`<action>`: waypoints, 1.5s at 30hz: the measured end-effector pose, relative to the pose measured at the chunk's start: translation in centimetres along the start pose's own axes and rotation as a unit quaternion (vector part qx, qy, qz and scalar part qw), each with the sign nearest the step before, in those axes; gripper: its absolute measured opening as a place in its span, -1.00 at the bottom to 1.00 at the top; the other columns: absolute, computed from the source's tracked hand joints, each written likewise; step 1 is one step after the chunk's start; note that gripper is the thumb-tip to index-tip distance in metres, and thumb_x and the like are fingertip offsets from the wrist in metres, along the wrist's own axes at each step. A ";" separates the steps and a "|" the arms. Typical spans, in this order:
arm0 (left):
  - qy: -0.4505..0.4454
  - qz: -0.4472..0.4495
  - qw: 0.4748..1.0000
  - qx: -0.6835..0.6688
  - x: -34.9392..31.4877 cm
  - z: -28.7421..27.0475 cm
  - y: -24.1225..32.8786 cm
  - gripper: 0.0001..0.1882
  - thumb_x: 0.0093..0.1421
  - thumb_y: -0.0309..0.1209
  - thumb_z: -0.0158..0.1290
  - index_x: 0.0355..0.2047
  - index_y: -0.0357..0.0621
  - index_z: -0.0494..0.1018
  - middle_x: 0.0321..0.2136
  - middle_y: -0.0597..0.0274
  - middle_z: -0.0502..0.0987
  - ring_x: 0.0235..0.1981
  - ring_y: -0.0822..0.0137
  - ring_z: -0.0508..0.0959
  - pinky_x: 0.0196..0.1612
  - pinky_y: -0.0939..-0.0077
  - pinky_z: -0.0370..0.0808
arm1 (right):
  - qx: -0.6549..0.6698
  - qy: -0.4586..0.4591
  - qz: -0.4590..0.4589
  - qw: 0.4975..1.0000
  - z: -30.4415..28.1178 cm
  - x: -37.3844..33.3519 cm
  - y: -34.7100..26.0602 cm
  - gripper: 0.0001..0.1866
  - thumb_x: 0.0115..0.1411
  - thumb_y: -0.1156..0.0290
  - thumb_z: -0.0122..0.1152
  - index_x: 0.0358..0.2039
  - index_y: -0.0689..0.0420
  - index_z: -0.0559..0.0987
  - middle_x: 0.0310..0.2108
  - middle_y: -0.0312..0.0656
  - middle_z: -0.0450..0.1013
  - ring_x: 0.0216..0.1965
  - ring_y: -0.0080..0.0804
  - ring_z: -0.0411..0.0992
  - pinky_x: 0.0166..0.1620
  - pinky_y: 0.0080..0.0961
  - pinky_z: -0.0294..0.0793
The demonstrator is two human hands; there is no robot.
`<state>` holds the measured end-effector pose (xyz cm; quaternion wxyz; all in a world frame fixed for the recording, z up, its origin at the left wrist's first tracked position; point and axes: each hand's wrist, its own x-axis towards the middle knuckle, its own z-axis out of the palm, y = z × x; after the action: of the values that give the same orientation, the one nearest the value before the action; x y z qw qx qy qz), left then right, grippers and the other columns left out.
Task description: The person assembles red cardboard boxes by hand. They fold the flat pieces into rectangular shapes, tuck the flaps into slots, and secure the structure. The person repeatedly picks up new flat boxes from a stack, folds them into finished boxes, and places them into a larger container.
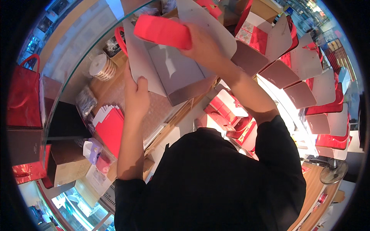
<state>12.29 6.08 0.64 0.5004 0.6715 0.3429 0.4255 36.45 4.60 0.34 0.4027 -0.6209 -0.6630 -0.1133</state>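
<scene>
An open gift box (175,63) with a pale grey inside and a brown outer wall is tilted on the counter, its flaps spread and a red handle (120,40) at its left. My left hand (137,98) grips the box's near left flap, thumb on the inner face and the other fingers mostly behind it. Above the opening, my right hand (202,48) is closed on the end of a red block-shaped packet (158,30). The bottom of the box shows bare below the packet. I cannot make out what the packet contains.
Several similar boxes with red contents (296,94) stand in a row along the right. Left of my left arm lie red envelopes (110,129), a ribbon spool (102,67) and a tissue pack (92,151). A glass edge (79,63) curves along the counter. More red boxes (227,111) sit lower down.
</scene>
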 end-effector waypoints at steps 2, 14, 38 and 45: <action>-0.004 0.001 1.000 0.002 -0.3 -0.3 0.2 -0.41 0.13 -0.58 -0.30 0.22 -0.30 -0.03 0.09 0.00 0.23 0.08 0.25 0.27 0.12 0.49 0.18 | -0.083 -0.083 -0.007 0.993 1.2 1.1 0.2 -0.37 -0.14 0.36 0.34 -0.04 0.13 0.27 -0.11 -0.06 0.36 -0.07 -0.11 0.37 -0.06 -0.19 0.38; -0.008 -0.014 1.000 0.026 -0.7 -0.8 1.5 -0.41 0.11 -0.61 -0.30 0.21 -0.30 0.00 0.03 0.01 0.28 0.04 0.28 0.31 0.10 0.49 0.19 | -0.270 -0.345 -0.068 0.896 12.7 -1.4 5.3 -0.53 0.11 0.32 0.03 0.07 0.07 0.33 -0.13 -0.05 0.43 -0.17 -0.06 0.45 -0.26 0.15 0.42; -0.046 -0.029 0.991 0.125 -0.4 0.0 3.1 -0.36 0.11 -0.62 -0.28 0.24 -0.34 -0.11 0.16 -0.15 0.14 0.19 0.13 0.18 0.20 0.40 0.07 | -0.286 -0.380 0.044 0.878 20.4 5.1 10.0 -0.48 0.20 0.34 -0.10 0.20 -0.08 0.15 0.05 -0.04 0.19 0.07 -0.09 0.20 -0.26 0.01 0.50; -0.017 -0.016 0.997 0.076 0.5 1.2 2.7 -0.36 0.14 -0.54 -0.21 0.25 -0.31 -0.10 0.15 -0.14 0.15 0.17 0.14 0.22 0.18 0.39 0.13 | -0.270 -0.321 0.013 0.908 21.0 4.0 12.6 -0.28 0.06 0.31 0.14 0.23 -0.04 0.10 0.09 0.04 0.19 0.11 -0.02 0.18 0.00 -0.06 0.35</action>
<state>13.65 5.36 3.25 0.4602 0.7092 0.3767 0.3785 40.06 23.70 -15.01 -0.0129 -0.7173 -0.6924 -0.0774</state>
